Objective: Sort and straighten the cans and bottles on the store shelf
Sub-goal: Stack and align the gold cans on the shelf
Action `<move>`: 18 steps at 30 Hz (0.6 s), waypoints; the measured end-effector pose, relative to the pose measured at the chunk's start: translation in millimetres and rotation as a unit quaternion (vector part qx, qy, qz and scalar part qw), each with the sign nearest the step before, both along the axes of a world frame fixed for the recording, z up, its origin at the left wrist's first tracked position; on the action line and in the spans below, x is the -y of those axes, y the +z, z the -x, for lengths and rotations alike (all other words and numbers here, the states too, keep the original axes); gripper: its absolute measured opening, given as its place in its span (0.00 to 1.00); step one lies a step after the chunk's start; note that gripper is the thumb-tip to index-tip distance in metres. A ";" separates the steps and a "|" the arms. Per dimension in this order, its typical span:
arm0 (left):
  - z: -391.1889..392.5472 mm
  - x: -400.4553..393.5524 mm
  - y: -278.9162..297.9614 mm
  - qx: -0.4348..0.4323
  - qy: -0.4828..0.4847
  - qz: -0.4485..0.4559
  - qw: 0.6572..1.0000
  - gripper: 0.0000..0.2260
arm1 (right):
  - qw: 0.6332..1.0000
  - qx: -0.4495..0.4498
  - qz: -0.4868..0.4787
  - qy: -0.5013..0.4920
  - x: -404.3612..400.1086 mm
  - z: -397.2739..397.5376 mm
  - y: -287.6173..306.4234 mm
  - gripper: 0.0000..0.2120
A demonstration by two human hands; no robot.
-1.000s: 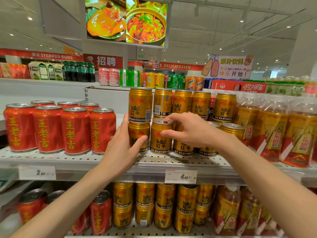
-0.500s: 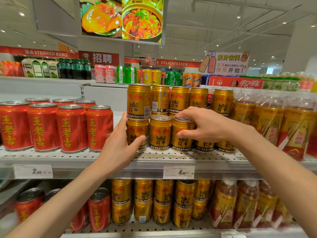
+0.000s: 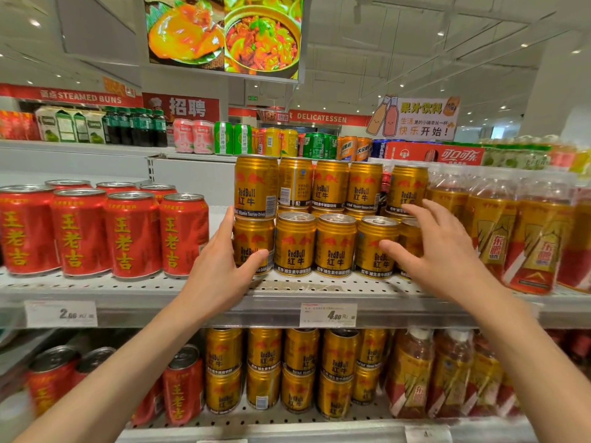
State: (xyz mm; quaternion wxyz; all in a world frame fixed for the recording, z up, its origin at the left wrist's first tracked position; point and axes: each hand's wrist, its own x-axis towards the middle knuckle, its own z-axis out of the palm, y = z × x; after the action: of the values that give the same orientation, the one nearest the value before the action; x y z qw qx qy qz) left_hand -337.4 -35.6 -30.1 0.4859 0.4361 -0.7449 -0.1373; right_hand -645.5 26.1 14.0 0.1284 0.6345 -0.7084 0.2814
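Head view: row of short gold Red Bull cans (image 3: 335, 244) stands along the front of the perforated grey metal shelf (image 3: 134, 290), w/ a second tier of gold cans (image 3: 329, 183) stacked on top behind. Left hand (image 3: 220, 266) is curled round the leftmost lower gold can (image 3: 252, 244), thumb on its front, fingers reaching up its left side to the can stacked above. Right hand (image 3: 438, 251) is spread wide, holding nothing, fingers just by the right end of the row; contact can't be confirmed.

To do this well, I'd say: brace the left stack so it doesn't topple, press the row in from the right end, close the gaps, turn labels fwd. One upper can (image 3: 295, 183) shows its back label and prob needs a twist.

Red cans w/ yellow lettering (image 3: 128, 235) stand left on the same shelf, orange-labelled plastic bottles (image 3: 527, 238) right. White price tags (image 3: 328, 314) on the shelf edge; more gold cans on the lower shelf (image 3: 287, 366). Beyond: mixed drinks along the top, deli signs, food screen overhead.
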 end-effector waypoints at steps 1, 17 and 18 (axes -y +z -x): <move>0.7 -0.9 0.0 0.002 0.005 -0.004 1.000 0.35 | 0.999 0.037 -0.002 0.003 -3.4 2.6 -5.4 0.38; -2.5 -11.8 3.2 0.019 0.022 -0.013 0.999 0.37 | 0.993 0.103 0.029 0.059 -8.7 -3.0 -31.0 0.39; -3.9 -15.7 1.2 0.019 0.021 -0.001 1.000 0.36 | 0.992 0.106 0.033 0.064 -13.3 -2.8 -35.5 0.39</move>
State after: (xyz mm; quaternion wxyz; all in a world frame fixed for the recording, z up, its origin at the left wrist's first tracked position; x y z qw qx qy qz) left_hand -333.4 -19.9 -28.8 0.4739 0.4550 -0.7443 -0.1197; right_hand -642.7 39.4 -21.5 0.0557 0.6405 -0.6664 0.3777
